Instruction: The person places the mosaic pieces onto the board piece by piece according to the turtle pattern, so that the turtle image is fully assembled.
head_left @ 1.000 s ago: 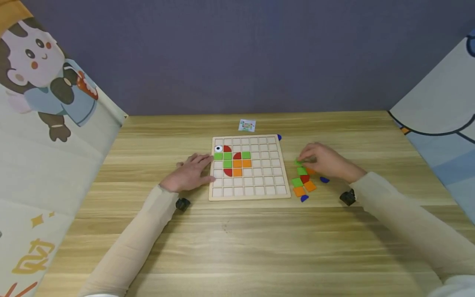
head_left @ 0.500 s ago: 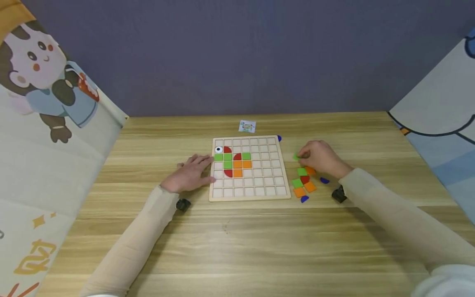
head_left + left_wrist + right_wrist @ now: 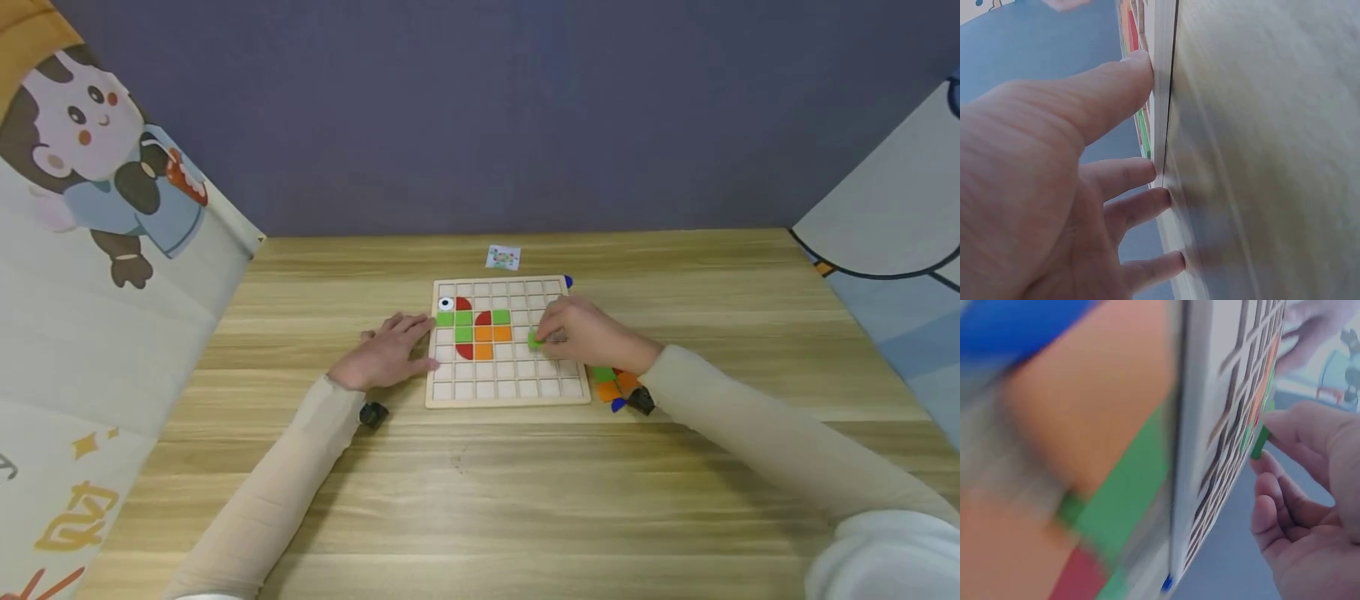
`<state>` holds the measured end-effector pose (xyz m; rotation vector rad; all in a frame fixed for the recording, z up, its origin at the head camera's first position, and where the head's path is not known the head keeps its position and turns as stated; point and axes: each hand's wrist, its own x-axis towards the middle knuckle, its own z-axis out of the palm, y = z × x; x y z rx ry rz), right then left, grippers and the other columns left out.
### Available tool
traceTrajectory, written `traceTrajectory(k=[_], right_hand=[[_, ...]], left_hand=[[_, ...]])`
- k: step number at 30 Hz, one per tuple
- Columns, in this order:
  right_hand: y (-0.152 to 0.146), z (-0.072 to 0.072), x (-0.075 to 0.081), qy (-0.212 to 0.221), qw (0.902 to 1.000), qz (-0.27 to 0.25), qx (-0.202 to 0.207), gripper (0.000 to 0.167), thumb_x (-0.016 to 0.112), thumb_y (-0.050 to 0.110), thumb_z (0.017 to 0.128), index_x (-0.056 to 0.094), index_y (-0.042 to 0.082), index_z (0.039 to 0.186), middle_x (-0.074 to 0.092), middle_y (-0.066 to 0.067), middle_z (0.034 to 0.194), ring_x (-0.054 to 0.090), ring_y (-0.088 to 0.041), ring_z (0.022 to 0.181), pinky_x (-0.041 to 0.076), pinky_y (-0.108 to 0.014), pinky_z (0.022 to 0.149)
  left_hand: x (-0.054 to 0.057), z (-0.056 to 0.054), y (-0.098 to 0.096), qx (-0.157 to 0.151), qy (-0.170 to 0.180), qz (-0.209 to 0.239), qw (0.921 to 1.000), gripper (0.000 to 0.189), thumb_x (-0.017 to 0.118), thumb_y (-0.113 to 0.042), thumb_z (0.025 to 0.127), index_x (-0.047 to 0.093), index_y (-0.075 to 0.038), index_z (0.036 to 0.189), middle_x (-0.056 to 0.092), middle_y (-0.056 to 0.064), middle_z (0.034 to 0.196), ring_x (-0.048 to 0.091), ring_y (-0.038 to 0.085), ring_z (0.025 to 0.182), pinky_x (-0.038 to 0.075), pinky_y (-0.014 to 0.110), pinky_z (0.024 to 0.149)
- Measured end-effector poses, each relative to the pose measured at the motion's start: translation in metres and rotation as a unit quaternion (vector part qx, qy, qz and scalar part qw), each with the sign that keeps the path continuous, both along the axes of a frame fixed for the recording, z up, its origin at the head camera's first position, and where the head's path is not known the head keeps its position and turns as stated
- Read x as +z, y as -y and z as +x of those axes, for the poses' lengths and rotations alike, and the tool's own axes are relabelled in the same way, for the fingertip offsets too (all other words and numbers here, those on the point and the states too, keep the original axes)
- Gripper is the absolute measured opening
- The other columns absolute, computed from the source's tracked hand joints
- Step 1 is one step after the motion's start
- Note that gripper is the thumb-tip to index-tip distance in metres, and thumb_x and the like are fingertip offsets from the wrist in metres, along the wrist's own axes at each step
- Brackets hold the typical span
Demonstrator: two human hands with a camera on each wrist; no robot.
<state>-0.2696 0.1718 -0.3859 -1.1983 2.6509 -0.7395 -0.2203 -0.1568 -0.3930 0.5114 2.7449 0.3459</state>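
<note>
Transfer of a tile to the gridded board, its centre taken as the clock dial. Half a second earlier the right hand (image 3: 592, 333) held the green tile (image 3: 533, 340) off the board, beyond the three-o'clock rim; it has since swung inward, and the tile, pinched between thumb and fingers, is now over the board (image 3: 507, 389), just off centre towards three o'clock. Whether it touches the grid cannot be told. The left hand (image 3: 384, 354) is unchanged: fingers spread, thumb and fingertips at the nine-o'clock rim, apparently steadying it. The laid pattern, with its eye tile (image 3: 446, 303) towards ten o'clock, has gained nothing; the change therefore suggests carrying done and seating pending. Loose tiles, including an orange square (image 3: 608, 391), lie on the desk (image 3: 450, 500) at four o'clock, partly hidden by the right arm; a picture card (image 3: 503, 257) lies at twelve.
</note>
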Motion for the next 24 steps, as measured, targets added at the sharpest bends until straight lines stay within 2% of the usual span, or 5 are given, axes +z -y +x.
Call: traceTrajectory(k=[4,10,14,24], right_hand=[[0.021,0.0,-0.002,0.006,0.9993,0.008,0.035,0.015,0.074,0.012,0.083,0.076,0.011,0.097,0.061,0.004,0.092,0.053,-0.012,0.084,0.047,-0.029,0.072],[0.037,0.0,-0.004,0.008,0.9985,0.011,0.054,0.013,0.073,0.01,0.083,0.076,0.012,0.095,0.06,0.004,0.087,0.048,-0.011,0.077,0.044,-0.029,0.067],[0.041,0.001,-0.004,0.004,0.9982,0.014,0.058,0.012,0.073,0.009,0.083,0.076,0.011,0.094,0.059,0.003,0.086,0.046,-0.013,0.075,0.043,-0.03,0.065],[0.047,0.005,-0.006,0.016,0.9983,0.033,0.045,0.013,0.072,0.01,0.084,0.076,0.009,0.097,0.057,0.004,0.093,0.048,-0.013,0.084,0.044,-0.027,0.069]], left_hand=[[0.0,0.0,-0.001,-0.001,-0.003,0.001,1.0,0.076,0.049,-0.052,0.094,0.02,-0.013,0.152,0.017,0.01,0.156,0.009,0.041,0.14,0.016,0.074,0.095],[0.0,-0.002,-0.002,-0.001,-0.004,0.005,1.0,0.075,0.049,-0.052,0.094,0.02,-0.014,0.152,0.017,0.009,0.156,0.009,0.04,0.14,0.016,0.074,0.096],[0.001,-0.002,-0.003,0.002,-0.004,0.004,1.0,0.075,0.05,-0.051,0.094,0.02,-0.013,0.152,0.017,0.009,0.156,0.008,0.04,0.14,0.016,0.073,0.096],[0.002,0.0,-0.001,0.003,-0.003,0.0,1.0,0.075,0.052,-0.048,0.094,0.021,-0.011,0.152,0.018,0.011,0.155,0.009,0.041,0.139,0.017,0.074,0.095]])
